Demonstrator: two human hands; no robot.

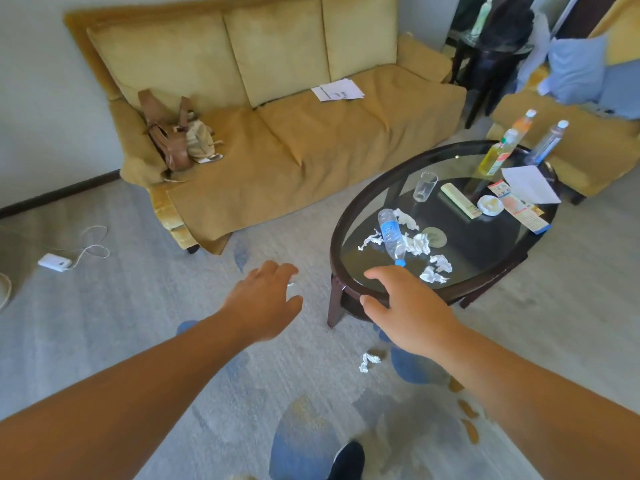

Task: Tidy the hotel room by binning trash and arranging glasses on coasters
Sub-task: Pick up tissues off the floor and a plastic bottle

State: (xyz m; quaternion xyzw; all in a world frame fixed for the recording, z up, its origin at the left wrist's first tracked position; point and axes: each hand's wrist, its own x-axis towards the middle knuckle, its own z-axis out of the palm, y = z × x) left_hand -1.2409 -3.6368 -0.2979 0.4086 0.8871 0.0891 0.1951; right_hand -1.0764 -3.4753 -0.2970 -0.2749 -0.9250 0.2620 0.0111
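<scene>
Left hand (266,299) and right hand (408,306) are both loose and empty. Risk imo: grabbing the crumpled white tissues (433,276) could roll that lying clear plastic bottle (391,237) off the oval glass-topped table (335,249).

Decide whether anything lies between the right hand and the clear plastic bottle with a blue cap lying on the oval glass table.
Nothing visible does. The right hand is at the table's dark wooden rim; the clear plastic bottle lies beyond, cap toward it, across bare glass. The crumpled white tissues lie beside the bottle, off that line.
</scene>
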